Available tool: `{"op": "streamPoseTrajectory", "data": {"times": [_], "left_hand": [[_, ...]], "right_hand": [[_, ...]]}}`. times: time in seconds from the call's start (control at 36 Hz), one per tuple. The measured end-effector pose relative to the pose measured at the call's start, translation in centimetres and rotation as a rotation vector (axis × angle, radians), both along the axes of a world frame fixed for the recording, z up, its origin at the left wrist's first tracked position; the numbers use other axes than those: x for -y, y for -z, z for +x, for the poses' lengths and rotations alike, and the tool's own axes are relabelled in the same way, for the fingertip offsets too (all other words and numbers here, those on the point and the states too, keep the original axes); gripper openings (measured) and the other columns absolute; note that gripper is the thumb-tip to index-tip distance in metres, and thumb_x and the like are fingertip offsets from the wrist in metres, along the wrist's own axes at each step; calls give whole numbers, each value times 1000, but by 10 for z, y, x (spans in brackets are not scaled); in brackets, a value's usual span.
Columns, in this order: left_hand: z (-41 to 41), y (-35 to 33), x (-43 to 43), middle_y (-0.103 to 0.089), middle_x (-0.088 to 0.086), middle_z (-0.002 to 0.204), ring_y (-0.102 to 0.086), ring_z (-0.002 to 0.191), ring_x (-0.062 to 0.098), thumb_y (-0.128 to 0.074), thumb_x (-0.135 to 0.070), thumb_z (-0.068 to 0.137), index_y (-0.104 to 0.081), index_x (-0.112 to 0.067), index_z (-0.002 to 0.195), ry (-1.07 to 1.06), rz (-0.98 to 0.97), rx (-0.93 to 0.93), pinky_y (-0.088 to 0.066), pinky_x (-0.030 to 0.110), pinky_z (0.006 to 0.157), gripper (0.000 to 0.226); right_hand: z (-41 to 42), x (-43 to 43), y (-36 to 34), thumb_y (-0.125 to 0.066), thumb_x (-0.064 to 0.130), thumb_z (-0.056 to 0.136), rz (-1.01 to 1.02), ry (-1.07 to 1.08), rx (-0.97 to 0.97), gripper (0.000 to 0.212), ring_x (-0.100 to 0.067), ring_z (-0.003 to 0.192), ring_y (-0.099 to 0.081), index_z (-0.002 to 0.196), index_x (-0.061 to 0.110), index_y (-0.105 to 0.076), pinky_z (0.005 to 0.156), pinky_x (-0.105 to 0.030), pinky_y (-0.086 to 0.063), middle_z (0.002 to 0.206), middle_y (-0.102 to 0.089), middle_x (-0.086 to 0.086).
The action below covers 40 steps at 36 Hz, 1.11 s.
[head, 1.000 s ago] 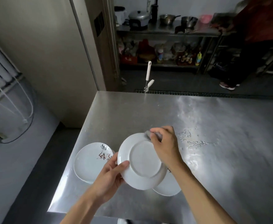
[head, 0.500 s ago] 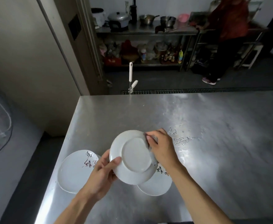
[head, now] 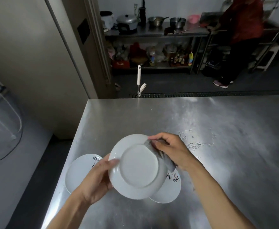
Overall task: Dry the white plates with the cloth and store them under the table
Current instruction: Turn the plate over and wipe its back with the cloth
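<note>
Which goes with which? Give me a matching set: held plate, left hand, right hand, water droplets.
Column 1:
1 held plate
2 left hand
3 right hand
4 water droplets

Column 2:
A pressing the cloth on the plate
B on the steel table, right of the hands
C underside facing the camera
D gripping the plate's left rim

Pairs: 1-C, 2-D, 3-A, 4-B

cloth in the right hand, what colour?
Grey, blurred mid-wipe. The cloth is pressed by the right hand against the held plate; head view, the only one.
</note>
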<state>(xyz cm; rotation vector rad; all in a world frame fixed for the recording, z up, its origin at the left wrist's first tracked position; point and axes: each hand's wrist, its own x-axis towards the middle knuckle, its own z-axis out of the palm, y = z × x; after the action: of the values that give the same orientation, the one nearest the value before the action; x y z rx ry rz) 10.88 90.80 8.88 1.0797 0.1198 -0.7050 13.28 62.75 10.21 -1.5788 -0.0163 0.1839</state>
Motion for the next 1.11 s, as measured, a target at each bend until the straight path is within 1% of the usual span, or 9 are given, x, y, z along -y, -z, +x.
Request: {"op": "streamPoseTrajectory", "data": {"times": [0.17, 0.36, 0.47, 0.56, 0.67, 0.81, 0.92, 1.03, 1.11], "left_hand": [[5, -1, 1, -69, 16, 134, -72, 113, 30, -68, -15, 95, -68, -20, 135, -182, -81, 48, -62, 45, 91, 41], [-19, 8, 24, -66, 16, 139, -69, 113, 25, -64, -16, 93, -59, -13, 140, -388, -92, -58, -63, 43, 87, 48], [-17, 5, 27, -72, 8, 134, -70, 116, 23, -61, -19, 97, -63, -18, 138, -485, -123, -45, -63, 38, 91, 41], [-20, 7, 23, -69, 10, 138, -67, 123, 27, -65, -16, 93, -61, -18, 141, -429, -98, -25, -55, 48, 106, 49], [-17, 4, -1, -75, 12, 122, -75, 104, 26, -70, -28, 85, -66, -12, 137, -280, 1, -53, -64, 40, 75, 55], [-13, -5, -18, -72, 20, 128, -74, 109, 32, -96, -35, 72, -72, -17, 130, -8, 23, 3, -62, 42, 82, 65], [-20, 4, -11, -74, 16, 126, -75, 107, 28, -83, -26, 84, -75, -18, 127, -163, -28, -64, -63, 40, 79, 45], [-22, 8, -4, -74, 13, 125, -75, 105, 25, -66, -25, 91, -74, -19, 128, -318, -25, -72, -63, 39, 75, 38], [-21, 11, -3, -73, 13, 130, -72, 111, 27, -63, -27, 94, -71, -21, 131, -425, 7, -49, -60, 49, 92, 38]], "right_hand": [[-5, -18, 3, -70, 11, 95, -19, 176, 106, 26, -5, 103, -70, 101, 36, -78, 88, -14, -50, 106, -77, 13], [-5, -32, 8, -69, 16, 96, -105, 438, 95, 12, -8, 94, -70, 102, 20, -78, 85, -21, -53, 98, -77, 10], [-15, -40, 17, -67, 18, 98, -67, 313, 43, 15, -11, 104, -69, 108, 26, -74, 91, -34, -55, 107, -74, 12], [-20, -42, 24, -67, 16, 98, 52, 295, 27, 18, -11, 111, -68, 107, 31, -74, 93, -31, -52, 114, -74, 10], [-11, -25, 16, -67, 21, 97, 120, 95, -69, 18, -9, 109, -68, 111, 29, -75, 89, -19, -50, 115, -75, 3], [-3, -26, 6, -72, 25, 90, -31, -35, 0, 29, -9, 110, -69, 118, 32, -70, 94, -20, -50, 115, -75, 5], [3, -50, 6, -77, 17, 90, -362, 340, 201, 15, -6, 101, -66, 105, 20, -78, 93, -22, -49, 110, -68, 6], [-17, -72, 12, -71, 21, 95, -675, 417, 374, 18, -23, 99, -54, 111, 22, -80, 91, -32, -45, 106, -54, 0], [-39, -76, 21, -68, 18, 97, -597, 284, 379, 22, -2, 96, -56, 117, 20, -75, 89, -12, -42, 104, -50, 9]]}}
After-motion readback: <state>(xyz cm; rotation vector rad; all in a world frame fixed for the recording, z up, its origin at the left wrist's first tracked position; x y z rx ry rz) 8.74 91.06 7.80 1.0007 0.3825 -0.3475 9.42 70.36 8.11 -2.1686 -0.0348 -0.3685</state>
